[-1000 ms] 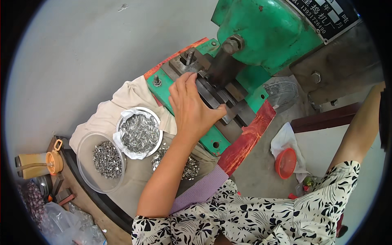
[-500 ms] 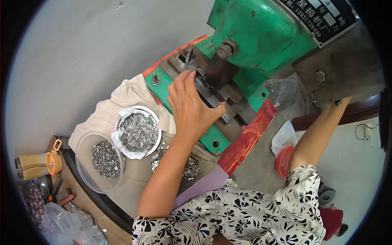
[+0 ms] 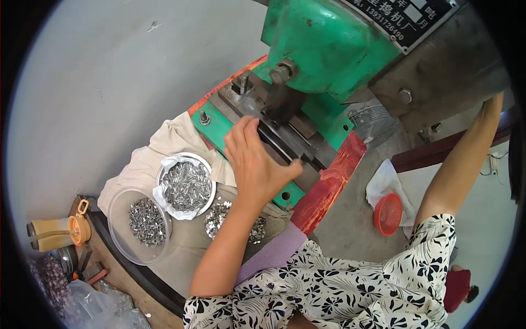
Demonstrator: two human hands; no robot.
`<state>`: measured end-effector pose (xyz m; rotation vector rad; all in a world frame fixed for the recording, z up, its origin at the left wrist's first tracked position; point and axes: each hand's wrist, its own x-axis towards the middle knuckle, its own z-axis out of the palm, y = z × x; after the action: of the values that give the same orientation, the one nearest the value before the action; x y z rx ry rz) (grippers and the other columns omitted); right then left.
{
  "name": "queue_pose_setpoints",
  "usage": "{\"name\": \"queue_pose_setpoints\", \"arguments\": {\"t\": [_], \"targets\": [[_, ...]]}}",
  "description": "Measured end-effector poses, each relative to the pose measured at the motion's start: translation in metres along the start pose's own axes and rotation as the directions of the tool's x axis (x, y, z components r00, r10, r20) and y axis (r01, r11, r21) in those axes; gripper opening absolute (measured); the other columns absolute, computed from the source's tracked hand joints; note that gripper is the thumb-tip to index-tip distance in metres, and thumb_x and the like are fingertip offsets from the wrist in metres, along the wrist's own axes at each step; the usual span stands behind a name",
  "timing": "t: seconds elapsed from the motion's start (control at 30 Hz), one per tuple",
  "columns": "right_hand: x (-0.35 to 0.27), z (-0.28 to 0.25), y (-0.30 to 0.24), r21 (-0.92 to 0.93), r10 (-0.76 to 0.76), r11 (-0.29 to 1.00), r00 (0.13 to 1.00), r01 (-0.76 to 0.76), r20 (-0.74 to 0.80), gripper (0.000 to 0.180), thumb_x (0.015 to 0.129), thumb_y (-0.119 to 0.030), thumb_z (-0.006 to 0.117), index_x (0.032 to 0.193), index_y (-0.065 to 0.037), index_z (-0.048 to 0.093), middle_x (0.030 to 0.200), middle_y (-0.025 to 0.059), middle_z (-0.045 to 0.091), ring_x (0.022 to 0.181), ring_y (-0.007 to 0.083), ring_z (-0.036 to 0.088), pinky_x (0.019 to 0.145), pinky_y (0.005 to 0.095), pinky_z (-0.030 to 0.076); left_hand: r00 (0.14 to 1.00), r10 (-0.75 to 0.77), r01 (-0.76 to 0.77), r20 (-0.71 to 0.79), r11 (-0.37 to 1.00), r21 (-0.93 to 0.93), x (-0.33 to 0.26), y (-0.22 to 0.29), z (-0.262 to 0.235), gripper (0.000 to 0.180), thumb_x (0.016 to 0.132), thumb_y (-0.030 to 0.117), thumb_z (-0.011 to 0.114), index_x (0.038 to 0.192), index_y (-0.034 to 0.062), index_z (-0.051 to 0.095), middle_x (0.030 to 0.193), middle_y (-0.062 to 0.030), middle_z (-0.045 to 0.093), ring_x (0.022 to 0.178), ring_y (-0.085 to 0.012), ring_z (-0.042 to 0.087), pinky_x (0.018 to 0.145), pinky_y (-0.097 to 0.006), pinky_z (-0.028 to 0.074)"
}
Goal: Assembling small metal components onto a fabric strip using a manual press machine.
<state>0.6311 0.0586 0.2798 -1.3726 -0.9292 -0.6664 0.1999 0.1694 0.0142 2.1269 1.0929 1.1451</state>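
Observation:
My left hand [image 3: 256,169] reaches to the bed of a green press [image 3: 329,49]. Its fingertips and thumb span a dark steel bar [image 3: 276,143], seemingly gripping it near both ends, just in front of the dark punch [image 3: 285,102]. The exact contact is partly hidden by the hand. My right forearm [image 3: 466,151] rises at the right, and the hand itself is out of sight behind the press's grey steel part [image 3: 444,71]. Beside my left forearm lies a pile of small shiny metal pieces [image 3: 217,219].
On the beige cloth [image 3: 131,170] stand a white bowl [image 3: 206,205] of slim metal pins and a clear tub [image 3: 121,241] of small metal parts. A yellow container [image 3: 52,233] is at far left. A red bowl [image 3: 388,215] sits low at right; another person [image 3: 457,289] is behind.
My left hand has drawn back slightly from the punch, and the bar appears to have come back with it. My right forearm has swung outward to the right. The view has shifted a little.

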Motion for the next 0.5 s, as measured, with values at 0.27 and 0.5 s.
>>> {"name": "queue_pose_setpoints", "arguments": {"t": [0.27,0.5], "targets": [[-0.049,0.018,-0.007,-0.148,-0.054,0.988,0.995,0.041,-0.081,0.045,0.102,-0.039,0.056,0.119,0.002,0.063,0.103,0.0056,0.068,0.092,0.0158,0.063,0.082,0.0315,0.051,0.997,-0.063,0.064,0.039,0.998,-0.002,-0.017,0.006,-0.003,0.092,0.055,0.023,0.086,0.131,-0.0043,0.041,0.136,-0.0181,0.041,0.125,-0.0381,0.039,0.106,-0.049,0.032],[-0.250,0.053,-0.015,-0.210,-0.175,0.968,0.972,0.140,-0.158,0.042,0.101,-0.013,0.057,0.135,0.009,0.043,0.136,0.0186,0.046,0.121,0.0206,0.051,0.101,0.0336,0.042,0.997,0.027,-0.019,0.069,0.994,-0.108,-0.018,-0.006,-0.005,0.102,0.053,0.021,0.094,0.135,-0.0029,0.039,0.138,-0.0204,0.040,0.124,-0.0398,0.041,0.106,-0.048,0.033]]}}
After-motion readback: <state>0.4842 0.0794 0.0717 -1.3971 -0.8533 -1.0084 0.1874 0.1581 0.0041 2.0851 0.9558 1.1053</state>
